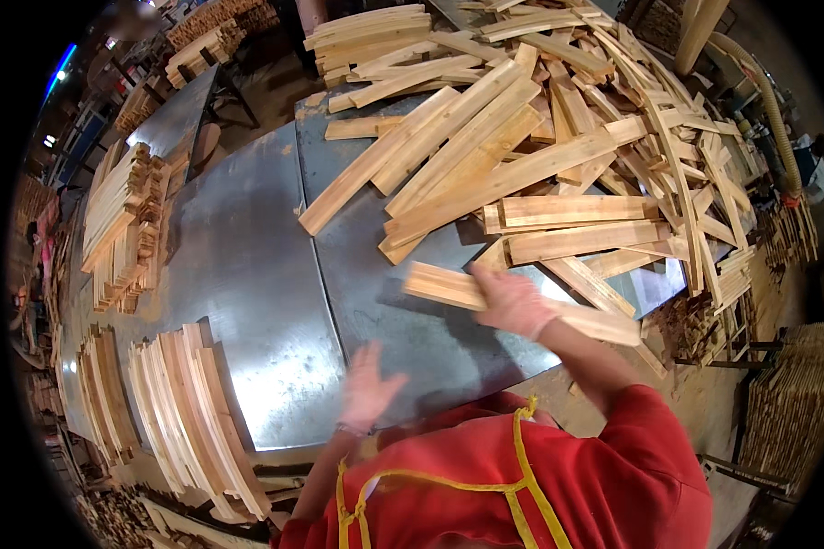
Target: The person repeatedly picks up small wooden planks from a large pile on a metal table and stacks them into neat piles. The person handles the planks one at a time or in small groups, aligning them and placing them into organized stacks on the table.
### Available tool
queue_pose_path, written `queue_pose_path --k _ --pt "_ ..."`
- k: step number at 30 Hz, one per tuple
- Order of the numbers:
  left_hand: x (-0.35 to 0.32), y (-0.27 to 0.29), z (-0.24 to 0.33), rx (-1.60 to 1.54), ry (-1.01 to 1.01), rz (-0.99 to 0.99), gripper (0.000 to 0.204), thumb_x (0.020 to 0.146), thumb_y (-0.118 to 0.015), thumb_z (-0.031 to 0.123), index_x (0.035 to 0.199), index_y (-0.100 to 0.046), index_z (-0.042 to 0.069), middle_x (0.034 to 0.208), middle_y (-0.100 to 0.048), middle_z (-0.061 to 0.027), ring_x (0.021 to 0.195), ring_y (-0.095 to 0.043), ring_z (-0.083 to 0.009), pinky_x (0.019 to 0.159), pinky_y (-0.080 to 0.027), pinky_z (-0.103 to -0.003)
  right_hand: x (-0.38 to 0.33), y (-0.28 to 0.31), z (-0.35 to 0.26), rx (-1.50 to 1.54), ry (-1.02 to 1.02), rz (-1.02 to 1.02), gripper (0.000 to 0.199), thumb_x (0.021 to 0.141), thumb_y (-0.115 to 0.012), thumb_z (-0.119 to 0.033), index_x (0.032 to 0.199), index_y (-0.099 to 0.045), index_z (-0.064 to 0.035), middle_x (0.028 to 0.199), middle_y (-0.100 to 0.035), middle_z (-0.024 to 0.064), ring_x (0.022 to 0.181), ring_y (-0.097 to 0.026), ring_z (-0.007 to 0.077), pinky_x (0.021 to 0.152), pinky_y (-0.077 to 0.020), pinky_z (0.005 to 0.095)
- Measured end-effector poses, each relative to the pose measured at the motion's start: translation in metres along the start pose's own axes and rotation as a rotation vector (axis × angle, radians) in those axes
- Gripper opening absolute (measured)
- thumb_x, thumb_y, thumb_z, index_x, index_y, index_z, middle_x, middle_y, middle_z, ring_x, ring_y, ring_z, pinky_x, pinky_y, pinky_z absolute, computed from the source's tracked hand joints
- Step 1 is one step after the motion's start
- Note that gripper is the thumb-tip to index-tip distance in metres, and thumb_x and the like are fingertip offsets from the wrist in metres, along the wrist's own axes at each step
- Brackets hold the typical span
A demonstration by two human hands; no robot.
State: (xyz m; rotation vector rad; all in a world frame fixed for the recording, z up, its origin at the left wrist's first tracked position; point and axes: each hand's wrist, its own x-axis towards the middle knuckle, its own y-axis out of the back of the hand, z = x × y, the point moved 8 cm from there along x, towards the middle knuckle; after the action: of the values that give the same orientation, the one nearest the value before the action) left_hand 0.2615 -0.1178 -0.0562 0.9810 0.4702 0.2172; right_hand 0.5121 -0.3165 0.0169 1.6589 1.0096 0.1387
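Observation:
My right hand [511, 300] is closed over the middle of a wooden board [595, 322], whose left end juts out past my fingers above the metal table [256, 220]. Low over the table near its front edge, my left hand [371, 389] holds nothing, its fingers and thumb apart. Just beyond my right hand, two boards [581, 212] lie side by side at the edge of a loose heap. Several longer boards [467, 137] slant across the table's far part.
A big jumbled heap of boards [604, 101] covers the far right. Neat stacks stand at the left: one near the front [188, 403], another farther back [124, 220]. At the right are a ribbed hose [769, 110] and a tall wood stack [792, 393].

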Motion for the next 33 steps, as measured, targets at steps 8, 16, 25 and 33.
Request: queue_pose_path --k 8,16,25,33 --pt "0.038 -0.007 0.029 -0.546 0.435 0.201 0.095 0.087 -0.078 0.04 0.161 -0.031 0.005 0.161 -0.037 -0.0246 0.142 -0.046 -0.0416 0.117 -0.039 -0.046 0.035 0.107 0.136 -0.09 0.1 0.71 0.063 0.073 -0.082 -0.022 0.127 -0.059 -0.0033 0.118 -0.065 0.0201 0.111 -0.061 0.0407 0.099 -0.049 0.0507" --pt "0.024 0.006 0.023 -0.195 0.316 0.003 0.088 0.088 -0.075 0.041 0.159 -0.035 0.009 0.165 -0.034 -0.0193 0.15 -0.037 -0.0376 0.122 -0.033 -0.044 0.082 0.105 0.207 -0.51 -0.147 -0.073 0.086 0.064 -0.087 -0.053 0.134 -0.063 -0.0103 0.127 -0.069 0.0188 0.12 -0.066 0.0339 0.103 -0.0522 0.0416" --pt "-0.039 0.083 0.012 0.241 0.058 0.106 0.068 0.082 -0.076 0.041 0.14 -0.058 0.01 0.129 -0.065 -0.0153 0.115 -0.064 -0.0319 0.1 -0.05 -0.045 0.016 -0.112 -0.23 -0.465 0.77 -0.122 0.048 0.073 -0.077 -0.04 0.112 -0.068 -0.013 0.109 -0.069 0.0159 0.108 -0.066 0.0335 0.097 -0.0493 0.046" --pt "-0.194 0.128 -0.222 -0.063 0.587 0.148 0.032 0.089 -0.063 0.038 0.104 -0.073 0.011 0.104 -0.071 -0.0125 0.096 -0.07 -0.0326 0.082 -0.055 -0.044 0.038 -0.095 -0.184 -0.209 0.482 0.48 0.075 0.073 -0.084 -0.039 0.137 -0.055 -0.0128 0.129 -0.061 0.0171 0.125 -0.056 0.0382 0.106 -0.045 0.0516"
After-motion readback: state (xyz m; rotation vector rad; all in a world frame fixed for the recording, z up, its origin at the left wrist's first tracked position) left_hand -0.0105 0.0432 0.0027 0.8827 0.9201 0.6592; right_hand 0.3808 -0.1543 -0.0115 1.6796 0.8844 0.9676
